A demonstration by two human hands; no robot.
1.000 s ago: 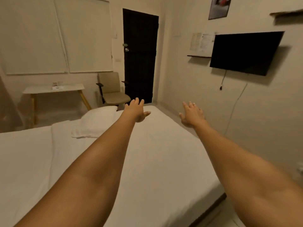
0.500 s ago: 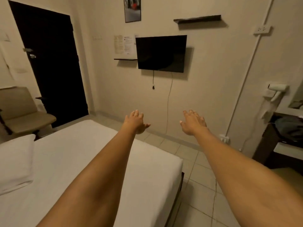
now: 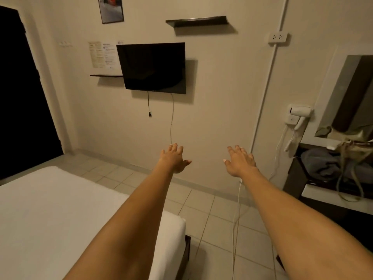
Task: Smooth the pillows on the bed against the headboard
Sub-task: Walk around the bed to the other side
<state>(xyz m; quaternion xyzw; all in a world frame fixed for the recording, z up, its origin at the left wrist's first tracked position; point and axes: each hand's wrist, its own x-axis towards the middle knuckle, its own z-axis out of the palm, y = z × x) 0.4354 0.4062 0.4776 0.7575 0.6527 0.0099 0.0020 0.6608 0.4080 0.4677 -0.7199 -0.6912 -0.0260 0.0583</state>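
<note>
Both my arms stretch straight out in front of me, palms down. My left hand (image 3: 174,158) hovers empty with fingers spread, past the corner of the bed (image 3: 50,215), above the tiled floor. My right hand (image 3: 239,161) is also empty and spread, a little to the right at the same height. The bed is covered in a white sheet and fills the lower left. No pillow and no headboard are in view.
A wall-mounted TV (image 3: 153,67) hangs ahead, with cables dangling below. A dark door (image 3: 22,98) stands at left. At right are a hair dryer (image 3: 298,114), a mirror and a dark vanity shelf (image 3: 327,174) with clothes. A white cable (image 3: 236,229) trails over the tiled floor.
The view has swung right: the pillow, chair and desk have left the frame, and the vanity and hair dryer have come in. Both hands stay outstretched and empty.
</note>
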